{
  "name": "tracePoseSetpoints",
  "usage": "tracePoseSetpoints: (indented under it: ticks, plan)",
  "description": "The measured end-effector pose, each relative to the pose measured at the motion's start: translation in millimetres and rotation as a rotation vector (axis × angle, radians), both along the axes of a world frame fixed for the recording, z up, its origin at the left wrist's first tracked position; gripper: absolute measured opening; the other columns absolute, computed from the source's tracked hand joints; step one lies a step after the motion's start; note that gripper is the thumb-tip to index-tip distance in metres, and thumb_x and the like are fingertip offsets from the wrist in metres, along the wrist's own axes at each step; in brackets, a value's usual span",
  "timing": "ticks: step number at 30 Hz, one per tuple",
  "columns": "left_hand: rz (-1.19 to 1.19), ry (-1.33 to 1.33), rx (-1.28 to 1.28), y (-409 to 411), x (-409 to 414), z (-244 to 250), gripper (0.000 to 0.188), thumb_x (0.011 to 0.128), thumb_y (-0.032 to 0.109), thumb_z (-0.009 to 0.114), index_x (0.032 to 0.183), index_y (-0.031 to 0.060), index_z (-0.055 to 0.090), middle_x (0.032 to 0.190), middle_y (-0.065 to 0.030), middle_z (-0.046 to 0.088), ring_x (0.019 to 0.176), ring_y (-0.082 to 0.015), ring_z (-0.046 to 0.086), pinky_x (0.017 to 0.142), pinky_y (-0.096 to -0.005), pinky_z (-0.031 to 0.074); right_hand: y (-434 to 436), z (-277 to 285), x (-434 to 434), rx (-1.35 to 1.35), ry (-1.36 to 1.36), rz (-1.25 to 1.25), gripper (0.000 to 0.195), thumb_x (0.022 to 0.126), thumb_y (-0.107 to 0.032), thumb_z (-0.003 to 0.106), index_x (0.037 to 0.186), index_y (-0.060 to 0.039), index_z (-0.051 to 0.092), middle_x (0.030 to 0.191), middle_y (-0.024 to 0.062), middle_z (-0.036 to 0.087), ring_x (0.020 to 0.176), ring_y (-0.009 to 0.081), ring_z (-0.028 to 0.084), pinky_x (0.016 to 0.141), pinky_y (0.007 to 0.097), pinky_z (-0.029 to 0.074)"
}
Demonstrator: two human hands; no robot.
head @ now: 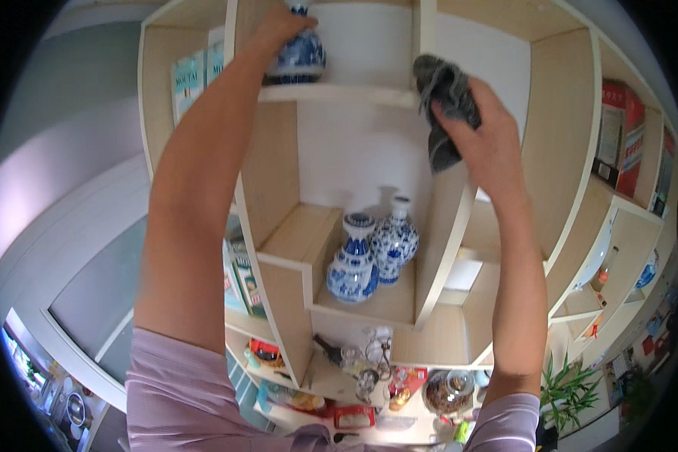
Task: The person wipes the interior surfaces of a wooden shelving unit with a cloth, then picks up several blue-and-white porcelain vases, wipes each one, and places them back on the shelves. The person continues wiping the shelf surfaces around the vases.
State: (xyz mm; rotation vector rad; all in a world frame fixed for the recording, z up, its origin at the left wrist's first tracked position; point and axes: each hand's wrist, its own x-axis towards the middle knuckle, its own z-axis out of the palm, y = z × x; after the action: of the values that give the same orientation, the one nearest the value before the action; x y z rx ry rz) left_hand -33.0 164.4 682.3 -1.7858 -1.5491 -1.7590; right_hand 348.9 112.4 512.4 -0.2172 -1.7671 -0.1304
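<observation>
My left hand point(285, 25) reaches up to a blue-and-white porcelain vase point(302, 53) and grips it around the neck. The vase is at the left end of an upper shelf point(339, 95), its top cut off by the picture's edge. In my right hand point(494, 144) is a crumpled dark grey cloth point(446, 107), held up in front of the upright board right of that shelf. Lower down, two more porcelain vases share a compartment: a squat one point(352, 271) in front and a rounder, floral one point(395, 240) partly behind it.
Pale wooden shelving surrounds my arms, with upright dividers point(452, 243) between compartments. Boxes bearing writing point(189, 82) stand at the left, and a red box point(621, 135) at the right. Below are a large glass jar point(449, 390), glassware point(367, 381) and a green plant point(568, 384).
</observation>
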Motion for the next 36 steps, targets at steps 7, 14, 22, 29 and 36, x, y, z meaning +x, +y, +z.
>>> tracePoseSetpoints:
  ticks: [7,14,22,29,36]
  plan:
    - [0.489,0.195,0.163,-42,44,-13,0.04,0.088,0.027,0.067,0.113,-0.0048,0.065,0.109,-0.0197,0.069,0.098,-0.0324,0.067,0.085,-0.0409,0.052,-6,0,-1,-0.033,0.021,0.009,0.037,0.087,-0.018,0.07,0.119,-0.0017,0.061,0.099,0.0142,0.067,0.087,0.026,0.064,0.081,0.032,0.051]
    - [0.063,0.062,0.644,-148,103,-116,0.049,0.088,0.031,0.068,0.122,-0.0036,0.061,0.103,-0.0183,0.071,0.096,-0.0272,0.067,0.084,-0.0372,0.053,-18,0,-3,-0.138,0.01,-0.01,0.032,0.089,-0.021,0.07,0.114,-0.0027,0.063,0.09,0.0063,0.069,0.081,0.0127,0.061,0.077,0.0265,0.049]
    - [-0.225,-0.346,-0.094,-125,164,-347,0.075,0.083,0.016,0.074,0.147,-0.0013,0.039,0.144,-0.0214,0.05,0.13,-0.0295,0.053,0.108,-0.0385,0.043,-12,-13,2,0.052,0.039,-0.042,0.036,0.086,-0.017,0.071,0.117,-0.001,0.062,0.099,0.0098,0.067,0.086,0.0193,0.062,0.08,0.0293,0.05]
    - [-0.22,-0.415,-0.271,-93,176,-368,0.083,0.079,0.014,0.074,0.148,-0.0055,0.033,0.141,-0.0245,0.052,0.131,-0.0333,0.051,0.107,-0.0377,0.042,-19,-45,23,0.004,0.019,-0.034,0.04,0.082,-0.012,0.071,0.119,-0.0027,0.061,0.105,0.0134,0.064,0.092,0.0299,0.063,0.084,0.0329,0.051]
    - [-0.217,-0.459,-0.283,-88,174,-375,0.064,0.08,0.01,0.075,0.138,0.0013,0.051,0.124,-0.0172,0.064,0.111,-0.0226,0.062,0.094,-0.0336,0.049,-23,-61,41,-0.12,0.052,-0.003,0.036,0.084,-0.01,0.07,0.118,-0.0021,0.062,0.104,0.0126,0.064,0.091,0.026,0.063,0.082,0.0319,0.05]
